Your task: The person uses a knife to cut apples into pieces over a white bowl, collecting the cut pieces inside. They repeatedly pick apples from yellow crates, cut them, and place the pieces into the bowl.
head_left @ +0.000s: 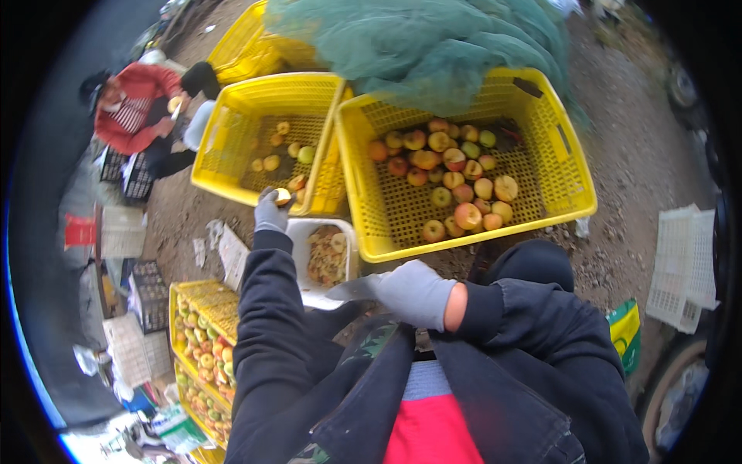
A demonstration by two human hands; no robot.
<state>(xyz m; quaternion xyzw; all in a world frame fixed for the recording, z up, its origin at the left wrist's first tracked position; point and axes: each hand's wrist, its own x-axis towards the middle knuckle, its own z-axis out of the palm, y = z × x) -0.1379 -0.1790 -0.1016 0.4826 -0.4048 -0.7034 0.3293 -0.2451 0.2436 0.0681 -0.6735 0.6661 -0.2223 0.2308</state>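
My left hand (270, 213), in a grey glove, grips a cut apple (282, 197) at the front rim of a yellow plastic crate (264, 87) with a few apples in it. My right hand (414, 294), gloved too, holds a knife (355, 288), its blade pointing left; the handle is hidden in the fist. Under the blade stands a white plastic tub (302, 239) holding apple peelings and scraps (328, 255). Ahead of my right hand, a larger yellow crate (371, 250) contains many apples (455, 159), some of them cut.
Green netting (429, 46) drapes over the big crate's far side. A seated person in red (142, 110) works on an apple at the far left. Stacked yellow crates of apples (206, 348) stand to my left. A white crate (681, 267) lies at the right, near a wheel (675, 400).
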